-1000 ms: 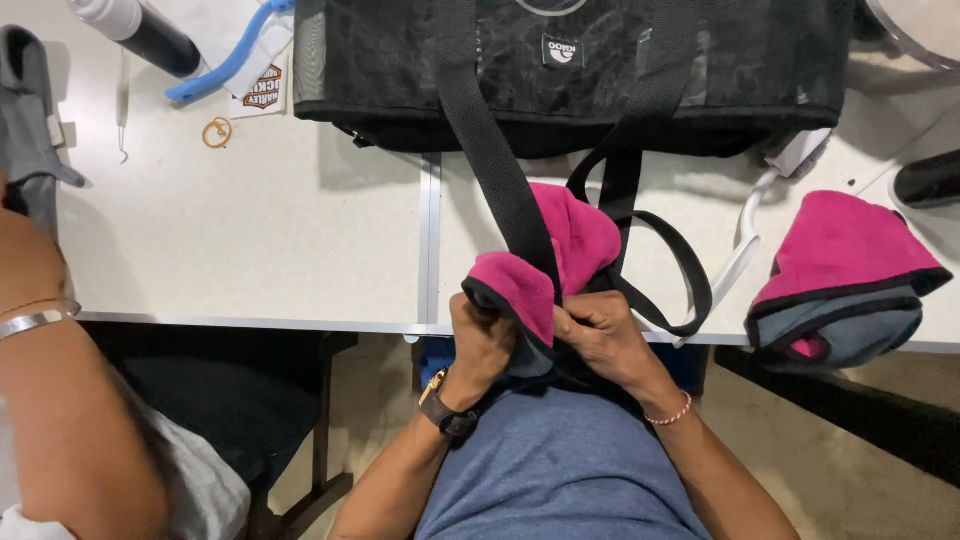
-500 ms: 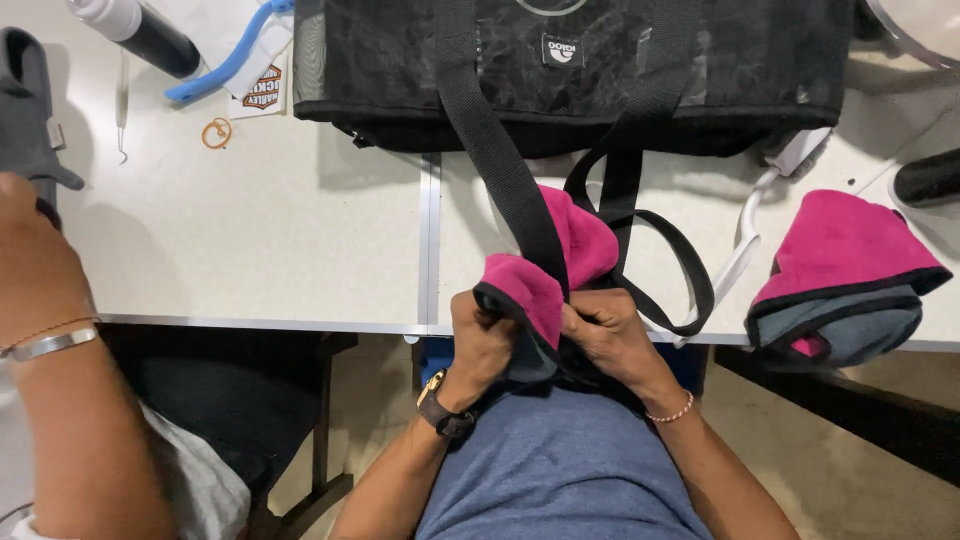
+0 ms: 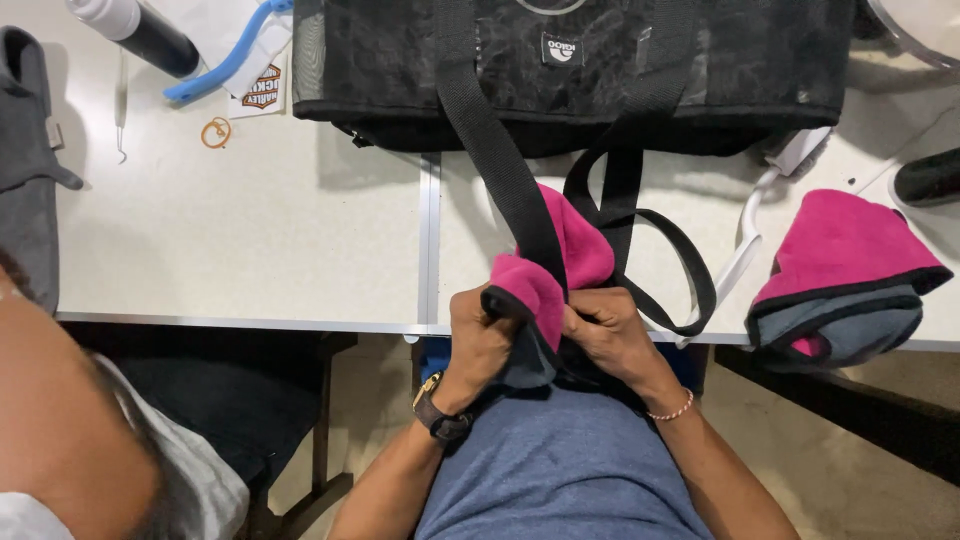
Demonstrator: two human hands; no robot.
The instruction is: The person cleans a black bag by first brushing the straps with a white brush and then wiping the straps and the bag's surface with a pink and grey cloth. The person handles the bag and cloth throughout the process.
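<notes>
both forearms rise from the lap, over a blue-grey shirt, and meet at the near edge of the white table. the left hand, a dark watch on its wrist, is bent upward with its fingers clenched around the near left edge of a folded pink fleece cloth with grey backing and black trim. the right hand, a thin beaded bracelet on its wrist, is curled in from the other side, its fingers gripping the same cloth just beside the left hand, the knuckles of the two hands almost touching. the cloth sits bunched between them at the table edge, its pink side up and its grey side hanging toward the lap. a wide black webbing strap runs down across the cloth between the hands, and a second looped strap lies on the table just right of it. to the right, near the table edge, lies a second pink and grey folded cloth, well apart from the hands, with a white plastic handle between. farther back stands a large black mesh bag from which the straps come. at far left lie a grey cloth, a small orange ring, a blue plastic tool and a black and white cylinder. another person's arm fills the near left corner.
</notes>
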